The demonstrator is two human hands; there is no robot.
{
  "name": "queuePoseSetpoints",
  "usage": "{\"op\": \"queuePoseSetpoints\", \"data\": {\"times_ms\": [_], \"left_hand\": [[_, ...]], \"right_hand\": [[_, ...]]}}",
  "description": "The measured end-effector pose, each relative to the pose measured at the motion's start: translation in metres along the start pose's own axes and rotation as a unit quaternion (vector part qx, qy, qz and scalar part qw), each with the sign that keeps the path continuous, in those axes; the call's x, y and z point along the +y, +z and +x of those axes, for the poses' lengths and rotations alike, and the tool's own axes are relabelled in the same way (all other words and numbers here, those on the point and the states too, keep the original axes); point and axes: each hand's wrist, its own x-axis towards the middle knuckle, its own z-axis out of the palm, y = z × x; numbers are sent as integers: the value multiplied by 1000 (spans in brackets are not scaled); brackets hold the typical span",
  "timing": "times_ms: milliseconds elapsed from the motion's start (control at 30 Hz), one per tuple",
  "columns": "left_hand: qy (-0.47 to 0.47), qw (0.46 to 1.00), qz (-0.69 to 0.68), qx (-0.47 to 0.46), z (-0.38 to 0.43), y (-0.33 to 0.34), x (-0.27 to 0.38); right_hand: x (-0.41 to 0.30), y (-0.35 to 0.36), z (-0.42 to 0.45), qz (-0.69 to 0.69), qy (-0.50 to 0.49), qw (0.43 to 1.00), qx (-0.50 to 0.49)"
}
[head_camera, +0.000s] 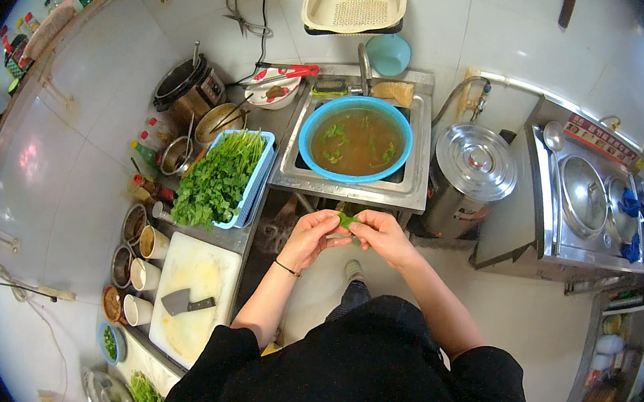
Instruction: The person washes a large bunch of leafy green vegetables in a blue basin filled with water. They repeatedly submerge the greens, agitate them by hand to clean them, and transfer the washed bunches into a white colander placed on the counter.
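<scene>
Both my hands meet in front of the sink, pinching a small green leaf (pixel 346 220) between them. My left hand (pixel 312 232) has its thumb and fingers on one side of the leaf; my right hand (pixel 380 237) grips the other side. Just beyond them, a blue plastic basin (pixel 305 139) rests over the steel sink (pixel 353 191). It holds brownish water with several leafy green sprigs (pixel 335 133) floating in it. To the left, a heap of leafy herbs that look like cilantro (pixel 220 180) fills a light blue plastic basket (pixel 263 179).
A white cutting board (pixel 201 265) with a cleaver (pixel 186 303) on it lies at the left. White cups (pixel 145 275) and metal bowls line the wall side. Right of the sink stands a tall lidded steel pot (pixel 465 199), then a steel cooking unit (pixel 545 226). A faucet (pixel 365 63) rises behind the basin.
</scene>
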Motion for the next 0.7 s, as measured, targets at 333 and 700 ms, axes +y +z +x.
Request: {"op": "queuePoseSetpoints", "data": {"times_ms": [333,700], "left_hand": [[54,981,172,67,-4,0,-5],[2,992,125,1,-14,-6,8]], "right_hand": [[7,4,1,-77,-44,996,31],[3,7,7,-34,-19,998,-48]]}}
